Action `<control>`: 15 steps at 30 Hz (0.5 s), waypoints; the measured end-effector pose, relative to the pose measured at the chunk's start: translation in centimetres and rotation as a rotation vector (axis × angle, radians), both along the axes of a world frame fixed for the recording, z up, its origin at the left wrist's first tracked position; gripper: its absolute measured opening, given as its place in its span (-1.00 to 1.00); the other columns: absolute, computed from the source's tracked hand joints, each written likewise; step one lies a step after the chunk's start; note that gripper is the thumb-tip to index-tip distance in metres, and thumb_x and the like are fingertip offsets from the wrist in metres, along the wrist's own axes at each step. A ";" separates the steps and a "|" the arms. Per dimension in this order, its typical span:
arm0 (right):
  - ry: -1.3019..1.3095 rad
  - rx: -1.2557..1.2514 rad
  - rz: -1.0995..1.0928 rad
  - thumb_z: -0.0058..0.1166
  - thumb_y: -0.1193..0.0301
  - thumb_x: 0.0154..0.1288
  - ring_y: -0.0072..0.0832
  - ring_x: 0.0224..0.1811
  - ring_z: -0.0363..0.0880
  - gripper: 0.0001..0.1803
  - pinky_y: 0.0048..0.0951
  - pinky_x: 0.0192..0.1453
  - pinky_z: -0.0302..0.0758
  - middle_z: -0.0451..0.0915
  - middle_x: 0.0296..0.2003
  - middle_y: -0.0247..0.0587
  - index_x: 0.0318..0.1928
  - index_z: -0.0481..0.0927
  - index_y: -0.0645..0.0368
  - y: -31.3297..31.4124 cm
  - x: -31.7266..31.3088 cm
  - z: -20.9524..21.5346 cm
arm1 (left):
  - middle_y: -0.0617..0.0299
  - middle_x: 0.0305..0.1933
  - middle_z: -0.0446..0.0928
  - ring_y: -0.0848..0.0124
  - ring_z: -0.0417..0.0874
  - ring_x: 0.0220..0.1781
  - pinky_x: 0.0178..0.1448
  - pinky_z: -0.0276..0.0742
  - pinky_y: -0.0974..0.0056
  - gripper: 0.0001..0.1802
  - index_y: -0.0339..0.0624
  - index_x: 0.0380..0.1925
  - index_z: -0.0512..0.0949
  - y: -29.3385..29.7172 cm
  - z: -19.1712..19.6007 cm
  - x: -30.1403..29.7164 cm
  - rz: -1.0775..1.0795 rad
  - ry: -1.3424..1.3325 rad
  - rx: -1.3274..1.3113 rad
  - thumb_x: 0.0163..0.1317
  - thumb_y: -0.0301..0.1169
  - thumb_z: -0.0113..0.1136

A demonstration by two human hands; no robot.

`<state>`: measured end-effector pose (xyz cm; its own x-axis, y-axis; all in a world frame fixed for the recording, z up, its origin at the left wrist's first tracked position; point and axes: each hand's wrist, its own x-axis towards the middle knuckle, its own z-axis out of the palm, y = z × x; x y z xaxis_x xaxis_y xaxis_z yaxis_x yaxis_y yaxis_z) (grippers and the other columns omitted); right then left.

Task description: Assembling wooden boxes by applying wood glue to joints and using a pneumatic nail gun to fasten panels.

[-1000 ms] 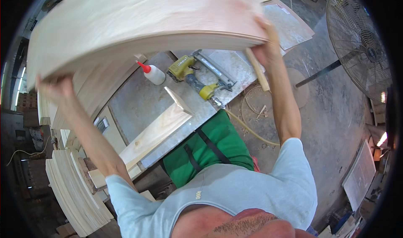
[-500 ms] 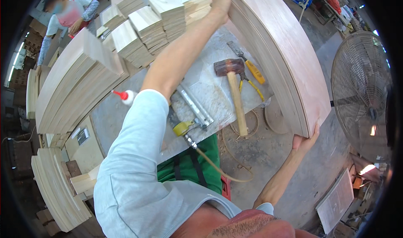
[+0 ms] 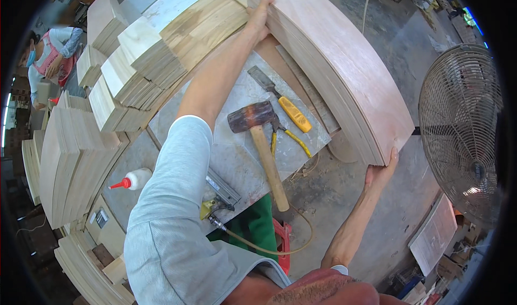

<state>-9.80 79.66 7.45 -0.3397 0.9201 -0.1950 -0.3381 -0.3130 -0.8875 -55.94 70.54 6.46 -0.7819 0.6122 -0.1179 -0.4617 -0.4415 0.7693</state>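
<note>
A thick stack of curved wooden panels (image 3: 339, 62), pinkish on top with pale layered edges, reaches from the far middle to the right. At its far end my left hand (image 3: 260, 18) is closed round the corner, thumb near the top face. My right hand (image 3: 381, 171) grips the near right end from below, with the thumb up against the edge. Whether the stack rests on the table or hangs free, I cannot tell. A narrow wooden strip (image 3: 307, 89) lies along its inner side.
On the grey table (image 3: 237, 154) lie a mallet (image 3: 265, 159), a yellow-handled chisel (image 3: 293, 114), pliers (image 3: 291, 134), an air nailer (image 3: 221, 192) with a hose, and a red-tipped glue bottle (image 3: 139, 179). Wood stacks (image 3: 81, 159) fill the left; a co-worker (image 3: 51, 62) stands beyond. A fan (image 3: 458, 127) stands right.
The view has turned, so the table tools sit lower and further left. The stack, still in both hands, lies farther from the chisel, and the strip beside it now shows.
</note>
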 end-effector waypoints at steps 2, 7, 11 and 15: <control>-0.016 -0.024 0.003 -0.02 0.09 0.27 -0.35 0.24 0.30 -0.36 -0.26 0.28 0.20 0.37 0.18 -0.18 0.23 0.27 0.23 0.2 -0.7 -0.7 | -0.14 0.16 0.19 0.04 0.31 0.21 0.11 0.39 -0.20 0.05 -0.15 0.27 -0.22 -0.1 -0.9 -0.7 0.040 -0.012 -0.063 -0.06 -0.15 0.29; -0.045 -0.035 -0.045 -0.03 0.09 0.27 -0.38 0.21 0.34 -0.38 -0.29 0.24 0.27 0.39 0.16 -0.19 0.22 0.29 0.22 -0.3 -1.2 -2.8 | -0.04 0.14 0.36 0.12 0.46 0.07 0.02 0.51 0.07 -0.33 -0.16 0.18 0.28 -4.8 3.2 -1.4 -0.122 0.159 -0.655 0.11 -0.11 0.18; 0.013 -0.004 0.038 -0.03 0.06 0.26 -0.39 0.19 0.35 -0.38 -0.29 0.22 0.29 0.40 0.15 -0.21 0.20 0.31 0.20 0.2 -0.3 -4.2 | 0.00 0.16 0.37 0.21 0.47 0.09 0.13 0.43 0.11 -0.33 -0.34 0.20 0.25 -11.9 11.5 1.0 -0.229 0.528 -0.754 0.21 -0.12 0.10; -0.172 -0.031 0.080 0.00 -0.04 0.22 -0.28 0.12 0.35 -0.32 -0.13 0.12 0.34 0.36 0.17 -0.18 0.22 0.29 0.09 1.7 1.0 -5.2 | -0.01 0.10 0.45 0.20 0.49 0.10 0.12 0.44 0.15 -0.41 -0.35 0.15 0.34 -20.5 17.7 5.5 -0.260 0.849 -0.863 0.24 -0.14 0.05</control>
<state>-8.79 81.32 2.22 -0.3706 0.8841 -0.2846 -0.1557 -0.3612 -0.9194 -50.48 50.07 24.14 -0.6745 0.7344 -0.0751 0.3268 0.3883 0.8616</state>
